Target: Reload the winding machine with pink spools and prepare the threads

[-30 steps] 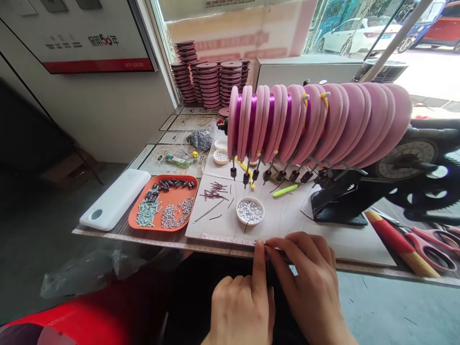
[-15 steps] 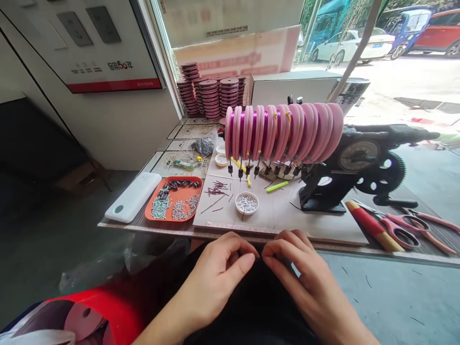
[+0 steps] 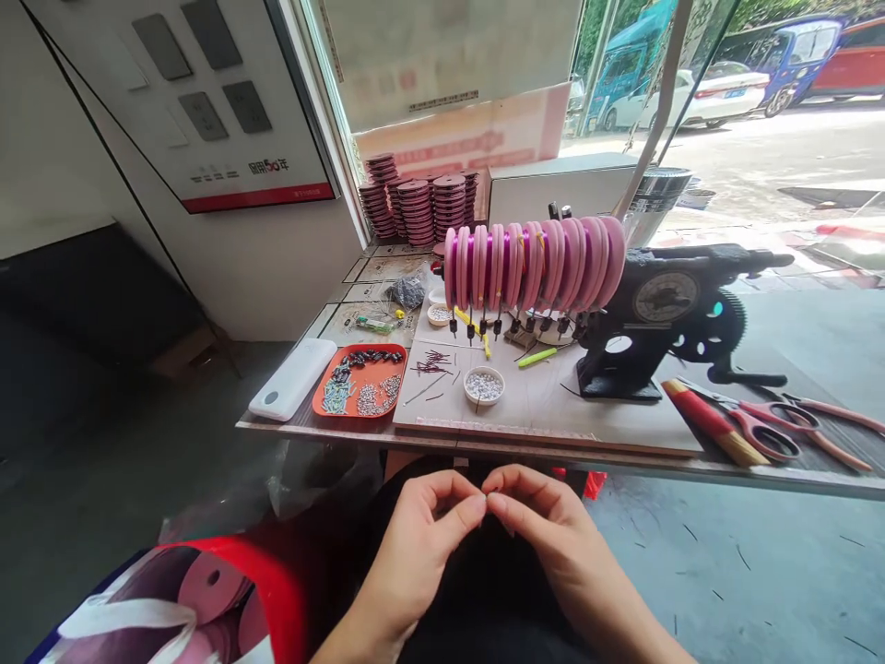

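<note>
My left hand [image 3: 430, 527] and my right hand [image 3: 543, 521] meet fingertip to fingertip over my lap, below the front edge of the bench. Thumb and forefinger of each are pinched together. A tiny dark sliver shows at the right fingertips, too small to name. On the board beyond my hands stands a small white bowl of pale beads [image 3: 484, 385]. Left of it lie short dark red pieces [image 3: 434, 361] and a thin metal rod [image 3: 423, 391]. Farther back, a black hand-cranked winder [image 3: 664, 304] carries a row of pink spools [image 3: 536, 266], with small black weights hanging underneath.
An orange tray [image 3: 319, 406] of small parts sits beside a white power bank [image 3: 294, 378]. Scissors [image 3: 774, 433] and pliers [image 3: 847, 452] lie at the right edge. Stacked spools [image 3: 415, 212] stand at the back. A red bag [image 3: 277, 590] of spools is at lower left.
My hands have come closer together, and their fingertips now touch. The view has shifted, so the bench items appear slightly moved; more of the bag shows.
</note>
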### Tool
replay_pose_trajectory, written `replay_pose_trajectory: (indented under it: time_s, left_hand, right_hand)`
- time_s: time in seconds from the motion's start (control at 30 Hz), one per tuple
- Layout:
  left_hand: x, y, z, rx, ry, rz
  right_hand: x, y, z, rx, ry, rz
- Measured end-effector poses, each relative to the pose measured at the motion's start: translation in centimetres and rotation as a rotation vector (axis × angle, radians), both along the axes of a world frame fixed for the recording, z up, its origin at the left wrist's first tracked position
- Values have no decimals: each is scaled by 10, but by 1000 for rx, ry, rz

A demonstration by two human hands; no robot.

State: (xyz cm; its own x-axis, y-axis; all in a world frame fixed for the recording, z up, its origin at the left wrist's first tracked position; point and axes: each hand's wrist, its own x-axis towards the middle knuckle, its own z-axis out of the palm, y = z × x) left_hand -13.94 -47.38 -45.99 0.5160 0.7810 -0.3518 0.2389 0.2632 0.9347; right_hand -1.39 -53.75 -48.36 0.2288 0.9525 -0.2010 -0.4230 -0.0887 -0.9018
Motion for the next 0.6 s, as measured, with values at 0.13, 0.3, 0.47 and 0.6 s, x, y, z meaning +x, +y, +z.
replay_pose_trajectory:
  time_s: [0.13,0.3,0.47,0.6]
  left_hand:
    - [1,-4,-4,-20,-53,18]
    - [3,-6,-10,-32,-99,107]
    - [1,-7,-16,-38,-117,176]
    - [1,-6,-19,-42,-144,192]
  right_hand:
    - [-5,3,0,22,40,-58]
    - [-8,5,-2,6,39,-126]
    - [-10,7,-2,1,24,-155]
    - [-13,8,-1,2,34,-158]
